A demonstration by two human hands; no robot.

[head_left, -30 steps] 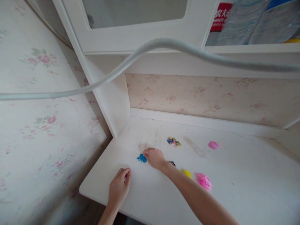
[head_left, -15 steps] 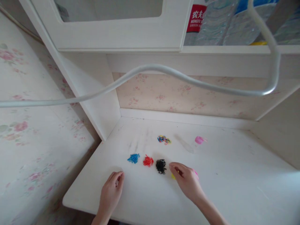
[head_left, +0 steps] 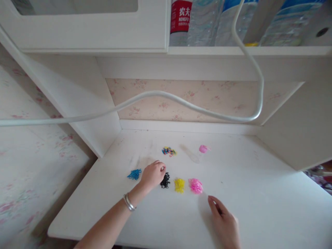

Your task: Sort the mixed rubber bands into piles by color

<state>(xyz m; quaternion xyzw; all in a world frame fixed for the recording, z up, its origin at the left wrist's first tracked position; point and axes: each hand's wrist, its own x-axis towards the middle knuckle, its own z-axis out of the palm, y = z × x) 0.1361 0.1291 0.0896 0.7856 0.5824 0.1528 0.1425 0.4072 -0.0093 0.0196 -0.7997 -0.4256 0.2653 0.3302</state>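
Observation:
Small piles of tiny elastic bands lie in a row on the white desk (head_left: 259,193): blue (head_left: 134,174), black (head_left: 165,180), yellow (head_left: 179,185) and pink (head_left: 195,185). A mixed-colour pile (head_left: 169,151) sits farther back. My left hand (head_left: 153,174), a bracelet on its wrist, lies between the blue and black piles with its fingers curled together; what is under them is hidden. My right hand (head_left: 224,221) rests flat on the desk near the front, fingers stretched out, holding nothing, a little to the right of the pink pile.
A clear little bottle with a pink cap (head_left: 203,149) lies behind the piles. A white cable (head_left: 181,102) hangs across the view. Water bottles (head_left: 207,20) stand on the shelf above. White side panels enclose the desk left and right.
My left hand went from the desk's front edge up to where the red pile lay, hiding it. My right hand drew back from the yellow pile toward the front right.

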